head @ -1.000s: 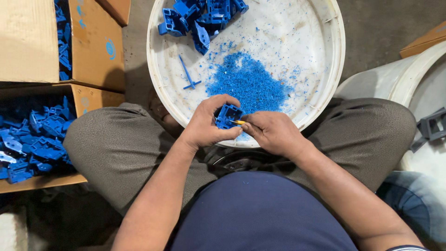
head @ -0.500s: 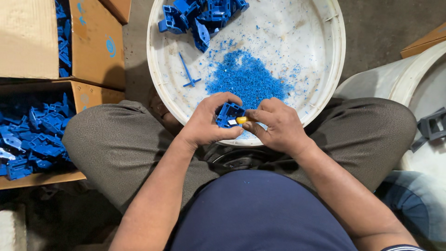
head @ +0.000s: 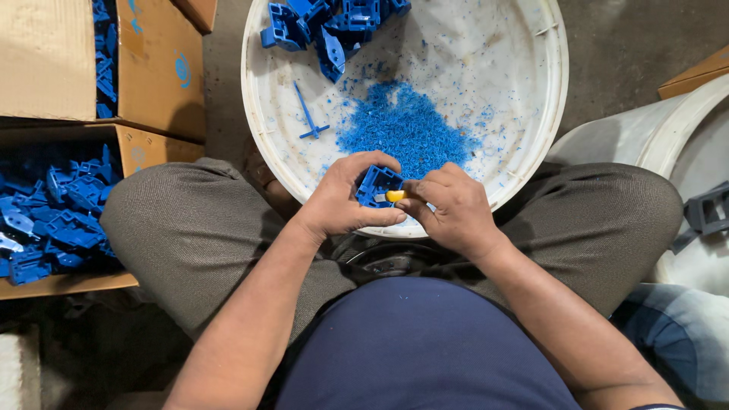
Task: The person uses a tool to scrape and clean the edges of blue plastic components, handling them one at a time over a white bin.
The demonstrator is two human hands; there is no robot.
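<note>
Over the near rim of a wide white plastic tub (head: 531,163), the seated person's two hands meet. Their left hand (head: 342,203) is wrapped round a small blue moulded plastic part (head: 377,184), boxy and open-faced, with the thumb along its near edge and the fingers curled over the far side. Their right hand (head: 453,209) is closed on a small knife with a yellow handle (head: 394,196), whose tip rests against the part's right edge; the blade itself is too small to make out. Both grips are firmly shut, one on the part, the other on the tool.

That part looks light and stiff, with thin walls and ribs that give the fingers edges to catch on. To my eye it is best pinched across its outer walls, as it is now, leaving the worked edge bare. Smooth plastic may slip under the push of the knife, so a firm clamp seems wise.

Just beyond the hands a heap of fine blue plastic shavings (head: 406,129) lies on the tub floor, with a thin blue T-shaped sprue (head: 310,115) to its left and a pile of similar blue parts (head: 326,23) at the far rim. An open brown cardboard box (head: 144,148) to the person's left holds many more blue pieces (head: 53,212).
</note>
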